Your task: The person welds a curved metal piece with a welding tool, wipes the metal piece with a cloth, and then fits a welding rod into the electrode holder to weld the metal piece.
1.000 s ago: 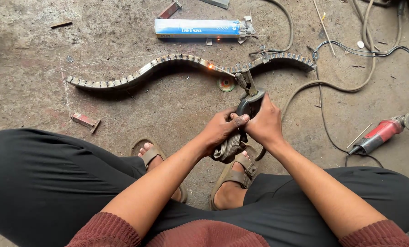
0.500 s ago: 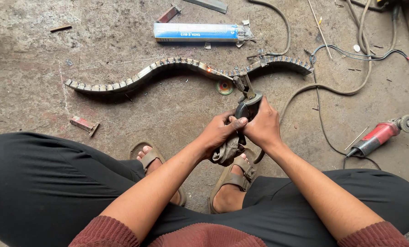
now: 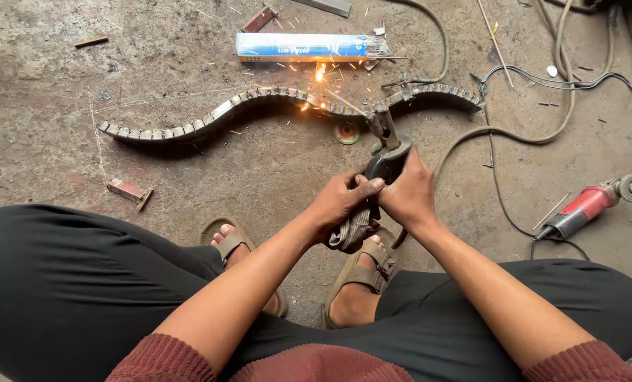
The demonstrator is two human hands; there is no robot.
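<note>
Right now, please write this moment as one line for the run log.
left hand: grips electrode holder | right hand: grips same holder | rod tip: on curved metal strip, sparks | angle grinder: lying on floor

Soft, even daylight fills my view; shadows stay faint. Welding sparks [image 3: 320,73] glare orange at twelve o'clock. Focus is sharp throughout, with slight wide-angle bending toward the edges.

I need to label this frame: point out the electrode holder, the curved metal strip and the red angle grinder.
electrode holder [image 3: 385,160]: head view, on its dark handle above the hands.
curved metal strip [image 3: 210,117]: head view, on its left bend.
red angle grinder [image 3: 586,205]: head view, on its red body.
</note>
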